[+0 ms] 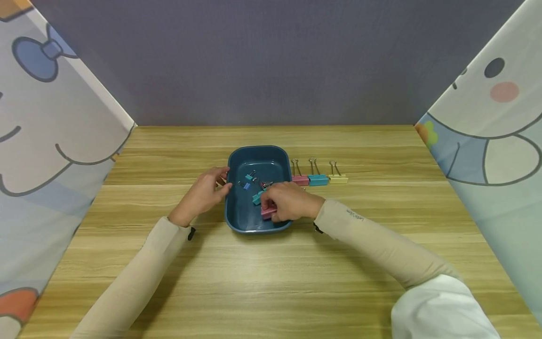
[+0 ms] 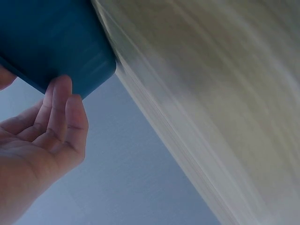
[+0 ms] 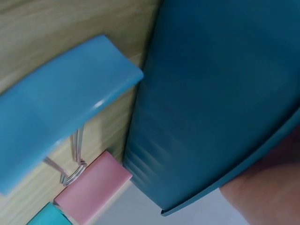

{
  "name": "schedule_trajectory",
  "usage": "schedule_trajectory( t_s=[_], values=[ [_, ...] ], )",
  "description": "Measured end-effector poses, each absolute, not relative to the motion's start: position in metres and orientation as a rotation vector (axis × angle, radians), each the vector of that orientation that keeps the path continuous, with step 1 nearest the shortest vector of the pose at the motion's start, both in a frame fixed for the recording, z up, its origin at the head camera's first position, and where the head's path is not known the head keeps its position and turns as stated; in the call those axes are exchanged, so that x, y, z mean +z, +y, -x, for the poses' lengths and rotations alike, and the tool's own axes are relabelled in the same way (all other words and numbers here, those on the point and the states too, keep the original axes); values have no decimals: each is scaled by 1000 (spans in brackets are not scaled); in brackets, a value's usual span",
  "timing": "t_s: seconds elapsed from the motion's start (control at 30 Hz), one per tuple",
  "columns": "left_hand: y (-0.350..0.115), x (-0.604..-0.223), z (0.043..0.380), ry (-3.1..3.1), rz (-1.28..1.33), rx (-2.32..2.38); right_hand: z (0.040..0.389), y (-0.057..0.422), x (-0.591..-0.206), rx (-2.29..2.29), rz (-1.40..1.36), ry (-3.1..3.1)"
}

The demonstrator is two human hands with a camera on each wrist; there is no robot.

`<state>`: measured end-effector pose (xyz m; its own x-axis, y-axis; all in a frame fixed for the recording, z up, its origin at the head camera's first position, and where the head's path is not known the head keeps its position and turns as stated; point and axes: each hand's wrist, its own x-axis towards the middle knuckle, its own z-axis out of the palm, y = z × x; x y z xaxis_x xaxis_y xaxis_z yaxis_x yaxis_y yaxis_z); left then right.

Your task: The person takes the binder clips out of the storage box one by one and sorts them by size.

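A dark blue tray [image 1: 237,217] holds several small binder clips, among them a teal clip [image 1: 256,197] and a small blue clip [image 1: 247,186]. My right hand [image 1: 290,200] reaches over the tray's right rim and pinches a pink binder clip [image 1: 268,213] inside it. At the left rim, my left hand [image 1: 206,192] touches the tray; in the left wrist view its fingers [image 2: 61,110] lie fairly straight against the outer wall. Close beside the tray, a large blue binder clip [image 3: 61,105] fills part of the right wrist view; my right arm mostly hides it from the head camera.
Right of the tray, a row of binder clips stands on the wooden table [image 1: 271,282]: a pink one [image 1: 300,181], a blue one [image 1: 318,180] and a yellow one [image 1: 338,179], handles pointing away. A grey panel [image 1: 271,66] rises behind the table, with printed cartoon panels on both sides.
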<state>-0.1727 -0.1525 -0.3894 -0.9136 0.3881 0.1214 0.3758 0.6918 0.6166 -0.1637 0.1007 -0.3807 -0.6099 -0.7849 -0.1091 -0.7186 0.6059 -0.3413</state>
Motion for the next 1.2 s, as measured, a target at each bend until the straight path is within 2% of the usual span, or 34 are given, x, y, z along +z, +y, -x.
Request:
schedule_trajectory(
  t_s=[0.43, 1.2],
  values=[
    [-152, -389, 173, 2870, -643, 1038, 168, 108, -377, -642, 1293, 2448],
    [-153, -389, 171, 2870, -640, 1041, 165, 123, -355, -750, 1271, 2566]
  ],
)
